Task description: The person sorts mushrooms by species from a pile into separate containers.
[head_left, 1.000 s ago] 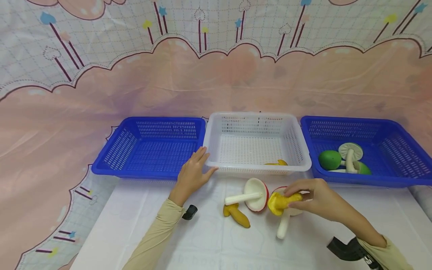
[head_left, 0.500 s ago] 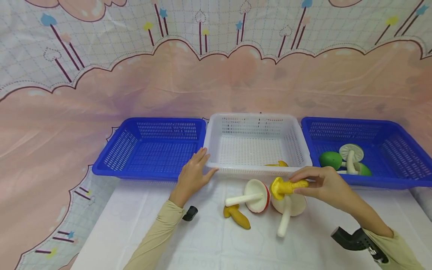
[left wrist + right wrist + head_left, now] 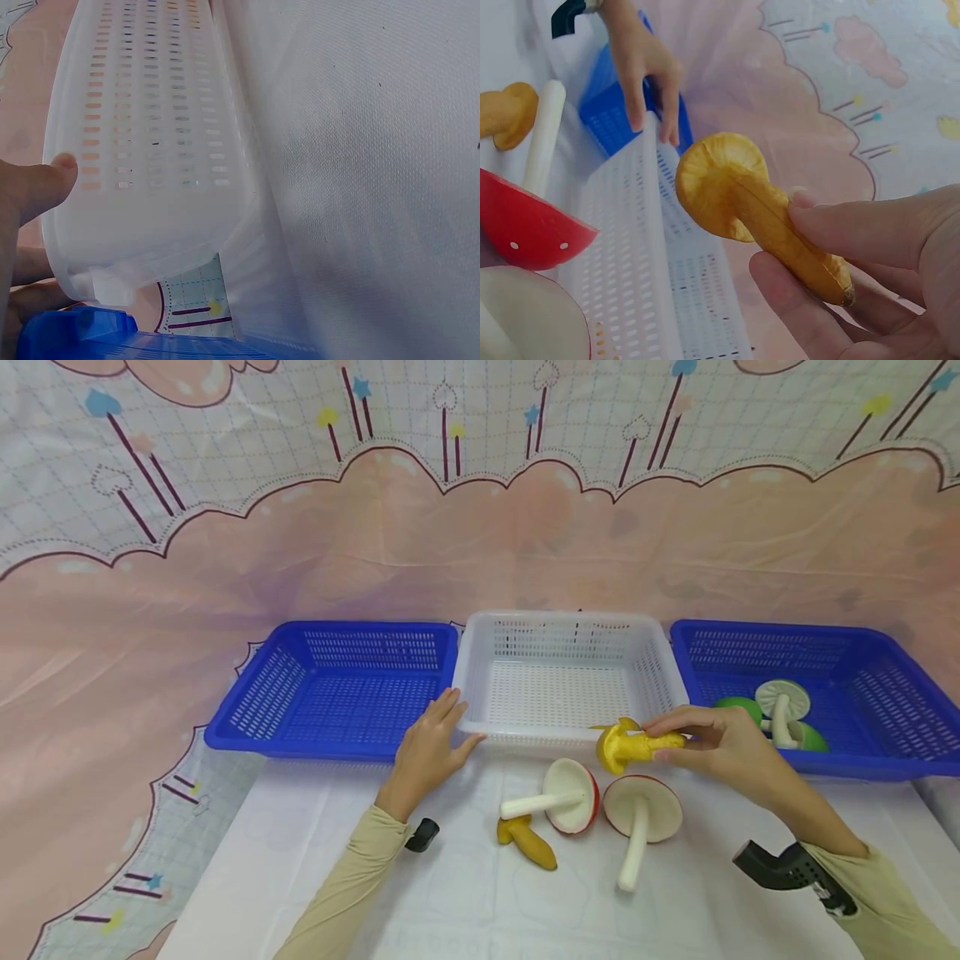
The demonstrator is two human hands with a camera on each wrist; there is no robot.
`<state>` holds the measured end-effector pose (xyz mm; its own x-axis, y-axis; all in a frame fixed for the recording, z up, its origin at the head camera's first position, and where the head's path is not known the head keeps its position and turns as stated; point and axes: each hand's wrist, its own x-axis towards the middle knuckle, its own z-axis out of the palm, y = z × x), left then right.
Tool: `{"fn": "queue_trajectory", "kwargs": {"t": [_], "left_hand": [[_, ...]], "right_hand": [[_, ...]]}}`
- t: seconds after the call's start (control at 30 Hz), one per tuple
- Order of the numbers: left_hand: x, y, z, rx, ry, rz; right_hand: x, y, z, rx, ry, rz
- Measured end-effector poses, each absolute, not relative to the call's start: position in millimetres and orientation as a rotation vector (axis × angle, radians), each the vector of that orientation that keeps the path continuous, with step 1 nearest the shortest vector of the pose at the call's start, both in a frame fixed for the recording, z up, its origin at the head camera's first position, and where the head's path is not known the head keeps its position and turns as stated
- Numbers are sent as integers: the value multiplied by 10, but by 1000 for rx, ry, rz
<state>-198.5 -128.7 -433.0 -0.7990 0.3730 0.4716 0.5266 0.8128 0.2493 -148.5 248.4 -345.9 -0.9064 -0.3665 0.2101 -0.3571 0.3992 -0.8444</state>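
Note:
My right hand (image 3: 712,739) pinches a yellow toy mushroom (image 3: 626,747) by its stem, cap to the left, at the front rim of the white basket (image 3: 551,733). In the right wrist view, thumb and fingers lie on either side of the yellow mushroom (image 3: 754,202). My left hand (image 3: 427,750) rests at the white basket's front left corner, thumb at the front rim, fingers straight along the side. On the table lie two red-capped mushrooms (image 3: 573,797) with white stems, and an ochre mushroom (image 3: 528,842) partly under one stem. Another yellow piece shows inside the white basket.
A blue basket (image 3: 330,747) stands left of the white one. To its right, a second blue basket (image 3: 862,764) holds several green-capped mushrooms (image 3: 813,737), partly hidden by my right hand. A patterned cloth (image 3: 525,543) hangs behind the baskets.
My right hand has lifted the yellow mushroom up and away from the red-capped one beneath it, toward the white basket's front rim. My left hand stays in place.

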Motion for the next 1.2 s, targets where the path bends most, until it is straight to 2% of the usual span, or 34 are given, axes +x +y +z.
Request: {"fn": "queue_trajectory", "kwargs": {"t": [0.57, 0.87, 1.2], "left_hand": [[-1975, -1301, -4353, -671, -2583, -523], [-1974, -1280, -4375, -676, -2580, -521], [-1971, -1295, -4380, -679, -2574, -513]], "right_hand": [[-1704, 2401, -3484, -428, 2585, -1575], [-1935, 2321, -3637, -476, 2484, -1686], [-2247, 2135, -3865, -348, 2403, -1647]]}}
